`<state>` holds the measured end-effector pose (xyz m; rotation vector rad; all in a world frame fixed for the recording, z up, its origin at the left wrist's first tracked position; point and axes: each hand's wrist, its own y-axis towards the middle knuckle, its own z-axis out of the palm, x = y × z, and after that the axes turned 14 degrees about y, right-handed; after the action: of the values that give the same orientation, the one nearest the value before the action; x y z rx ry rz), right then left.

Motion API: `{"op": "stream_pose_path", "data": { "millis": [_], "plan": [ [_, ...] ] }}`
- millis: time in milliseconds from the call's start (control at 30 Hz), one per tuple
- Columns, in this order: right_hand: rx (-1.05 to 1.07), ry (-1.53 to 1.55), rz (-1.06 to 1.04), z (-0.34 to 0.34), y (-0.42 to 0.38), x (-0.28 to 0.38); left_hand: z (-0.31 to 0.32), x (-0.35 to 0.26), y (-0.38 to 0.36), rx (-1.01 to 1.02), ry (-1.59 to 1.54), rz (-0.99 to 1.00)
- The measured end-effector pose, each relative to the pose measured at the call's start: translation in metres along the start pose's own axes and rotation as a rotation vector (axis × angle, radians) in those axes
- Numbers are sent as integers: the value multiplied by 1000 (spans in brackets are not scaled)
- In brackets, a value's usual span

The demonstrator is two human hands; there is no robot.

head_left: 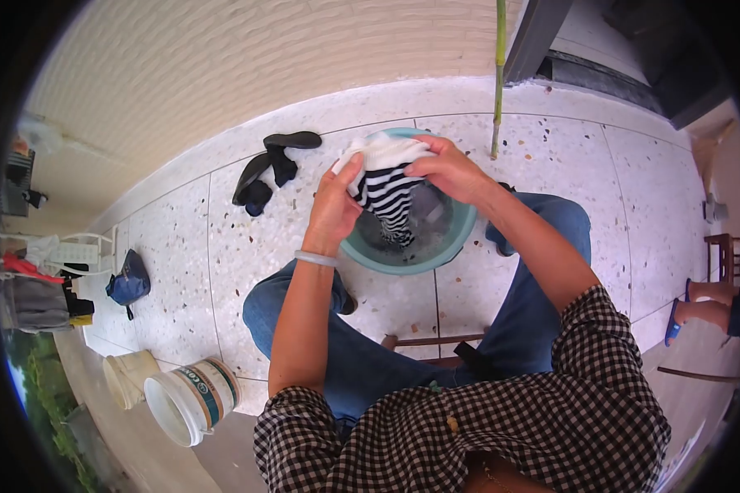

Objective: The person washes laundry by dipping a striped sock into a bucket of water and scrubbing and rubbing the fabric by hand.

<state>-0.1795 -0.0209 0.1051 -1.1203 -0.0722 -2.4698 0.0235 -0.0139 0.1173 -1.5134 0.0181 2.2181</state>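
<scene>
My left hand (335, 201) and my right hand (450, 170) grip a wet-looking striped knit garment (386, 191) by its white band, one at each side. Fingers and thumbs are closed on the fabric. Black and white stripes hang down from the band, and the lower end reaches the water. Below is a round teal basin (407, 269) on the floor between my knees. It holds cloudy, sudsy water (415, 242) and a greyish piece of cloth (427, 201), partly under the surface. A pale bangle (316, 259) circles my left wrist.
Dark shoes (294, 140) with black cloth lie beyond the basin to the left. A white bucket (173, 411), a cream bucket (123, 382) and a blue bag (129, 279) stand left. A green pole (498, 90) rises ahead. Another person's legs (703, 306) show right.
</scene>
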Motion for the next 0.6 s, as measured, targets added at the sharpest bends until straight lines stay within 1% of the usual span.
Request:
{"op": "stream_pose_path", "data": {
  "millis": [67,100,200,300,400,500,600],
  "plan": [
    [-45,123,0,0,-3,7,3,-4,-2,-11,-39,-1],
    [-86,207,20,6,-3,8,1,0,1,9,-74,-38],
    [-157,180,10,2,2,3,-2,7,3,-36,-22,-66],
    [-155,261,48,-8,8,3,-3,5,0,-4,-86,-75],
    [-222,336,15,0,7,6,-6,14,1,-53,-84,-7],
    [-205,312,-65,2,10,0,-5,36,12,-192,-74,103],
    [-143,-480,-441,49,-6,-26,-3,41,17,-344,-35,-30]
  ]
}}
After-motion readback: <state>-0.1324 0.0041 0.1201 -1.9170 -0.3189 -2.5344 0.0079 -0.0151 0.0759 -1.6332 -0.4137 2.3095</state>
